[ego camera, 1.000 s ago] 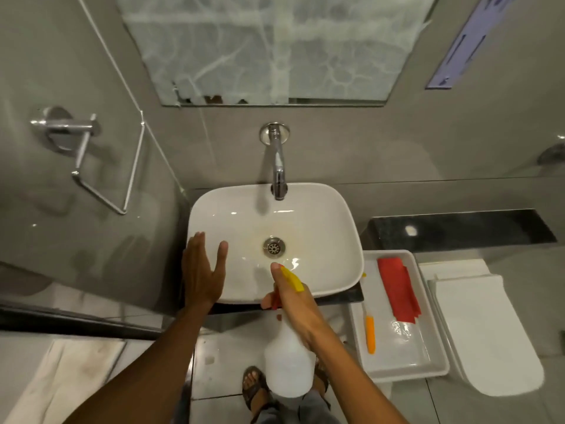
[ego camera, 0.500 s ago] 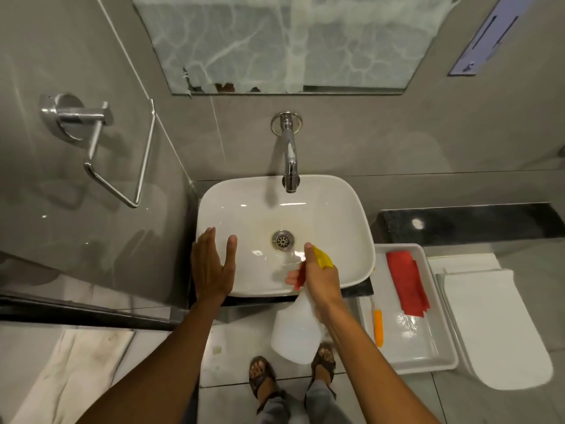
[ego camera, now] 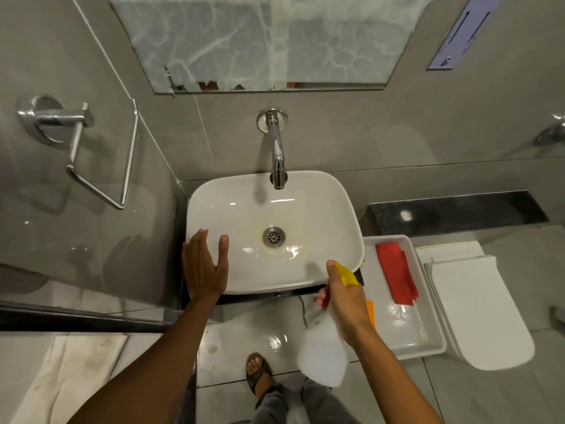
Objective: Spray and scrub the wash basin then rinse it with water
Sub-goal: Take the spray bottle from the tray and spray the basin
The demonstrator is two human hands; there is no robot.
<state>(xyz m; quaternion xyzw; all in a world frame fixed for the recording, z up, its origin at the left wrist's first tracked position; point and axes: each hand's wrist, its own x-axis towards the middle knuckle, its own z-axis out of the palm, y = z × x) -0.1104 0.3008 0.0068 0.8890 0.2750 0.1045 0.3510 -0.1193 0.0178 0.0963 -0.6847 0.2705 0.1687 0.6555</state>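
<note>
A white wash basin [ego camera: 321, 194] sits below a chrome wall tap [ego camera: 277, 154]. Yellowish staining rings its metal drain [ego camera: 274, 236]. My left hand [ego camera: 203, 264] rests flat on the basin's front left rim, fingers apart, holding nothing. My right hand [ego camera: 344, 296] grips a translucent white spray bottle [ego camera: 324, 353] with a yellow and red trigger head, held at the basin's front right corner, the nozzle pointing toward the bowl.
A white tray [ego camera: 428, 344] right of the basin holds a red cloth [ego camera: 396, 275] and an orange-handled tool [ego camera: 370, 312] partly hidden by my wrist. A closed toilet lid [ego camera: 477, 313] lies farther right. A chrome towel holder [ego camera: 76, 145] hangs on the left wall, a mirror [ego camera: 269, 41] above.
My right hand has carried the spray bottle rightward, from the basin's front middle to its front right corner. My left hand has stayed on the rim.
</note>
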